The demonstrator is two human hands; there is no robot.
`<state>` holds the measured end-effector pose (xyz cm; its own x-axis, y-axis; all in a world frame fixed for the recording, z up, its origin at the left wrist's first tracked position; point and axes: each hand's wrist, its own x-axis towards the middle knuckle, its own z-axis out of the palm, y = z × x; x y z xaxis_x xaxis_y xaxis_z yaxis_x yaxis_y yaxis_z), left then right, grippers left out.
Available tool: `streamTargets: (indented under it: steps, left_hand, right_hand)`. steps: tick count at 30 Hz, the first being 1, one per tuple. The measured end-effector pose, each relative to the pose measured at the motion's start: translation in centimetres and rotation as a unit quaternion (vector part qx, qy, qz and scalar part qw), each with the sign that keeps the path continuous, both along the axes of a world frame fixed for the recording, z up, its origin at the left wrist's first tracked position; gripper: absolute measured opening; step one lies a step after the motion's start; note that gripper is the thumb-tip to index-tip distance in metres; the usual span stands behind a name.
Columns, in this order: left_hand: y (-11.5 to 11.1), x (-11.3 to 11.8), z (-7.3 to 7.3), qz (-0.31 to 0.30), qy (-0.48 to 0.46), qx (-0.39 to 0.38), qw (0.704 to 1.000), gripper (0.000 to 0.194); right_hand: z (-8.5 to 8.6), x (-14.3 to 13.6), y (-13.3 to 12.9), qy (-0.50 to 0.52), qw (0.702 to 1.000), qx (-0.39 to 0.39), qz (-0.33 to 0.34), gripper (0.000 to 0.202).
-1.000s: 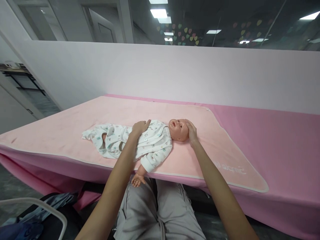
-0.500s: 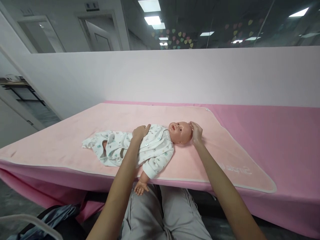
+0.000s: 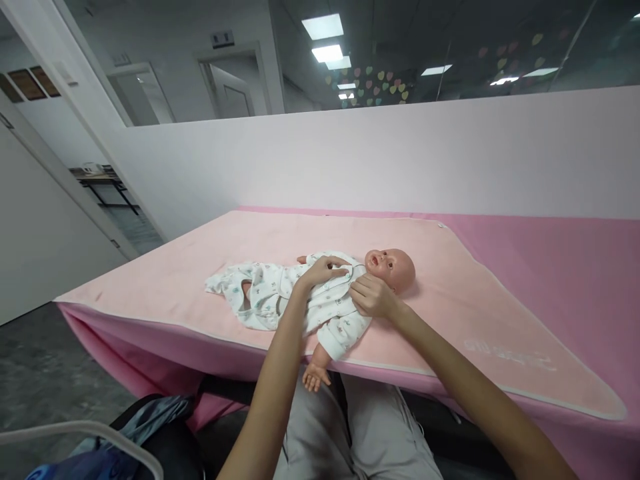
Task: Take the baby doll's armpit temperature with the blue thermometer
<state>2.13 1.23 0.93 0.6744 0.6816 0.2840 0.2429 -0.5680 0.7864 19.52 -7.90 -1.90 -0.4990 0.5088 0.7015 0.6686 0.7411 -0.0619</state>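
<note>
A baby doll (image 3: 397, 267) lies on its back, its bald head to the right. It wears a white patterned baby outfit (image 3: 327, 303) with snaps down the front. On the chest just below the collar, my left hand (image 3: 325, 270) is closed, fingertips pinching the fabric. My right hand (image 3: 371, 295) is closed at the collar beside the doll's chin; its curled fingers partly hide the cloth they grip. The doll's near arm (image 3: 317, 370) hangs over the front edge towards my lap. Its other hand shows on the far side of the body.
Under the doll is a peach mat (image 3: 450, 320) on a pink table cover (image 3: 565, 267). A white wall (image 3: 375, 160) with a window above stands behind. At lower left are a bag with dark cloth (image 3: 150, 427) and a curved grey bar (image 3: 110, 437).
My right hand has left the top of the doll's head and come to the collar. My left hand has moved up the chest towards the neck. The view has turned left.
</note>
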Motion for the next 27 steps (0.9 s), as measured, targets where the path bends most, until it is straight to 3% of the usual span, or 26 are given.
streamTargets:
  steps: [5, 11, 14, 18, 23, 27]
  left_hand:
    - [1.3, 0.0, -1.0, 0.098, -0.091, -0.061, 0.989, 0.030]
    - [1.5, 0.0, -1.1, 0.128, -0.212, -0.167, 0.954, 0.030]
    - [1.5, 0.0, -1.3, 0.113, -0.257, -0.210, 0.937, 0.037]
    - [1.9, 0.1, -1.6, 0.110, -0.264, -0.172, 0.943, 0.033]
    - [2.1, 0.4, -1.8, 0.103, -0.264, -0.161, 0.945, 0.031]
    - [2.1, 0.3, -1.8, 0.098, -0.280, -0.174, 0.939, 0.029]
  right_hand:
    - [1.5, -2.0, 0.3, -0.062, 0.990, -0.006, -0.125, 0.025]
    - [3.7, -4.2, 1.6, -0.011, 0.939, -0.194, -0.284, 0.022]
    - [3.9, -4.8, 2.9, -0.011, 0.927, -0.220, -0.303, 0.024]
    - [3.5, -5.2, 3.8, -0.001, 0.923, -0.227, -0.311, 0.033]
    - [3.4, -5.5, 3.5, 0.016, 0.930, -0.207, -0.304, 0.034]
    - [4.3, -5.0, 2.6, 0.053, 0.939, -0.164, -0.298, 0.020]
